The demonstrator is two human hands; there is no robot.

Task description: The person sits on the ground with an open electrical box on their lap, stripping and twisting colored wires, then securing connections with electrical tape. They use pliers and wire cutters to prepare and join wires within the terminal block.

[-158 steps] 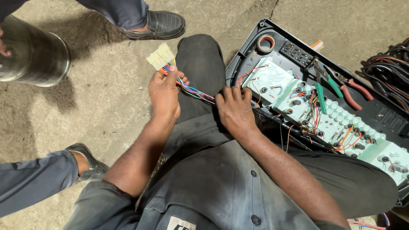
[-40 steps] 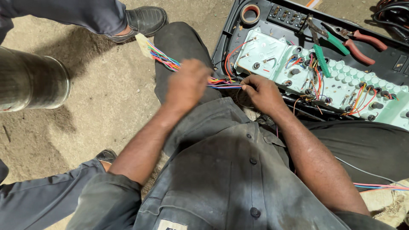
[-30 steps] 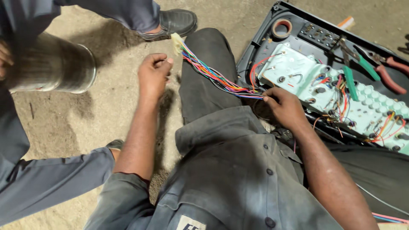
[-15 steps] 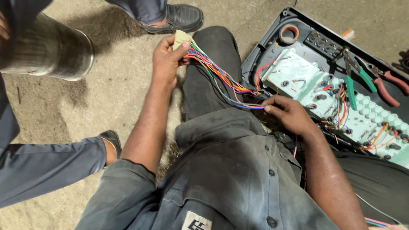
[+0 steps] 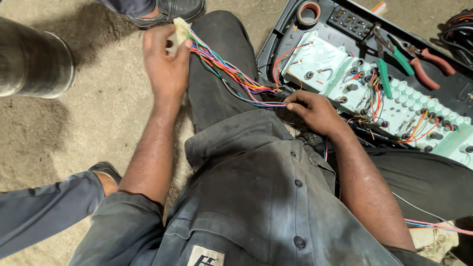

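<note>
Left hand (image 5: pixel 165 64) is up at the far left, fingers closed around a pale plastic connector (image 5: pixel 180 30), and the bundle of coloured wires (image 5: pixel 231 74) fans out taut across the dark trouser knee. Right hand (image 5: pixel 315 111) pinches the other end of those wires, just beside the pale green instrument panel (image 5: pixel 335 74). Many leads sit on the panel already; this bundle looks unattached. Pliers (image 5: pixel 419 61) lie unused at the far right.

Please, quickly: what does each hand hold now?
Left hand: shut on the pale connector of the coloured wires.
Right hand: pinching the same wires.
</note>
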